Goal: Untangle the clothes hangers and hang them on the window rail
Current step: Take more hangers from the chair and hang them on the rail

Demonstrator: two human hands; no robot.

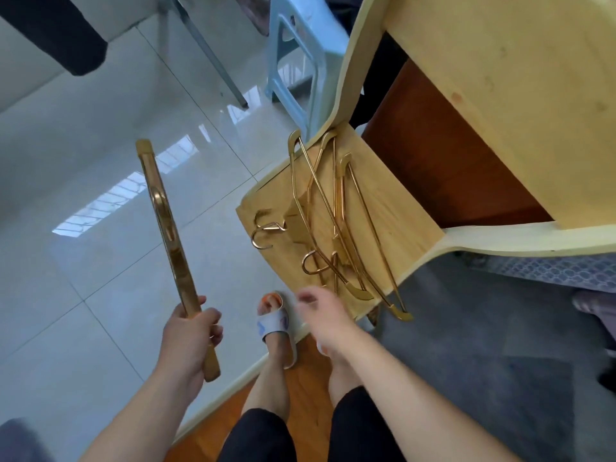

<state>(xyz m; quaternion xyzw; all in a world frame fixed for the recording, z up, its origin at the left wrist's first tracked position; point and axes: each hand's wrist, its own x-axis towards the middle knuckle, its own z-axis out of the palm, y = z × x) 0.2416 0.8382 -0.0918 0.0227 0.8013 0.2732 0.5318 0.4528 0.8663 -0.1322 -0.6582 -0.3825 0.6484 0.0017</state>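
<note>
Head view looks straight down past two bare forearms; the left hand point(191, 331) has its fingers curled tight round one end of a gold metal clothes hanger point(166, 228), seen edge-on, which slants up and away over the glossy grey tiled floor point(83, 278); the right hand point(325, 315) hangs loose and slightly blurred just off the near corner of a pale wooden seat point(393, 211), fingers relaxed and holding nothing; on that seat lies a tangled pile of gold metal hangers point(336, 228), their long bars crossing one another from the far edge to the near edge, two ends poking out past the near edge and two hooks curling toward the left edge; a foot in a white slipper point(276, 325) stands on the floor just beside the seat's near corner; a pale blue plastic stool point(300, 61) stands beyond the seat's far edge; grey carpet point(483, 361) lies to the right.
</note>
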